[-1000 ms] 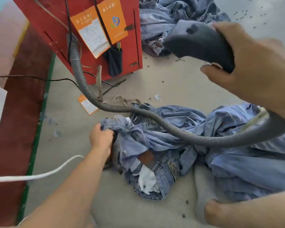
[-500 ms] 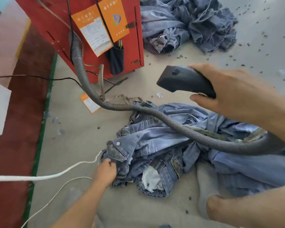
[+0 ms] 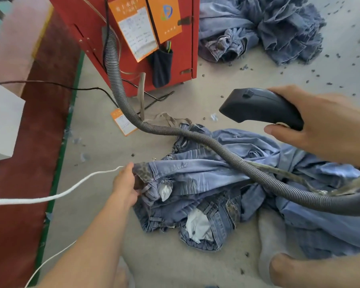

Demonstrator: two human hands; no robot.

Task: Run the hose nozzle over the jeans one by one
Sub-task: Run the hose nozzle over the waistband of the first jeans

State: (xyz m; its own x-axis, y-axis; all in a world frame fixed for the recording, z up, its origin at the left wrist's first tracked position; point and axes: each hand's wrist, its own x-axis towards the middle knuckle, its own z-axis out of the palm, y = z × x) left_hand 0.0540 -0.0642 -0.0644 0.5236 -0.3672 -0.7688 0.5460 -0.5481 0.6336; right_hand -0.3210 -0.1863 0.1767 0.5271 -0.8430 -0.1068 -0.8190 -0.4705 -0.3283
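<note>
A heap of light blue jeans [image 3: 212, 179] lies crumpled on the pale floor in the middle. My left hand [image 3: 126, 183] grips the waistband of the top pair at the heap's left end. My right hand [image 3: 316, 125] holds the dark grey hose nozzle [image 3: 258, 108] in the air above and behind the heap, its flat mouth pointing left. The ribbed grey hose [image 3: 195, 140] runs from the nozzle's rear across the jeans and up to the red machine [image 3: 92, 28].
A second pile of jeans [image 3: 264, 28] lies at the back right. The red machine carries orange paper tags [image 3: 137, 30]. Black cables and a white cord [image 3: 50, 196] cross the floor at left. A red mat with a green edge borders the left. My bare foot [image 3: 299, 271] is at bottom right.
My left hand pulled the top pair's waistband toward me and to the left, spreading it. My right hand lowered the nozzle from high at the back to just above the heap.
</note>
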